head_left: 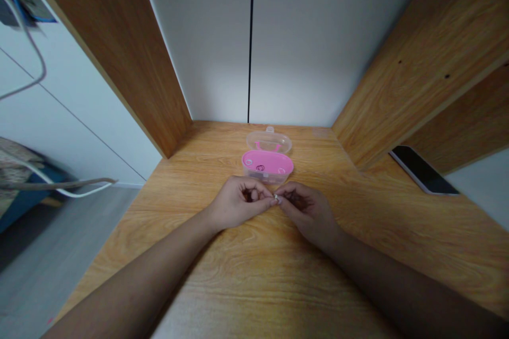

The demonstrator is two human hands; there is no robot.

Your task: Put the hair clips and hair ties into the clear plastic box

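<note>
My left hand [241, 200] and my right hand [308, 210] meet tip to tip above the wooden table. Between both thumbs and forefingers sits a small whitish piece [275, 198], too small to make out its kind. Just beyond my fingers stands an oval clear plastic box [260, 176] with a pink tray [270, 160] on top. Several small ring-shaped items lie on the tray, among them a dark ring [260, 168] and a pale ring [248, 162]. The box's clear lid [269, 141] is tipped back on the far side.
A phone [423, 169] lies at the right by a wooden panel [405, 63]. The wooden table [254, 286] meets a pale wall [294, 37] behind the box. Another upright wooden panel [119, 53] rises on the left, with white cables [71, 190] past the table's left edge.
</note>
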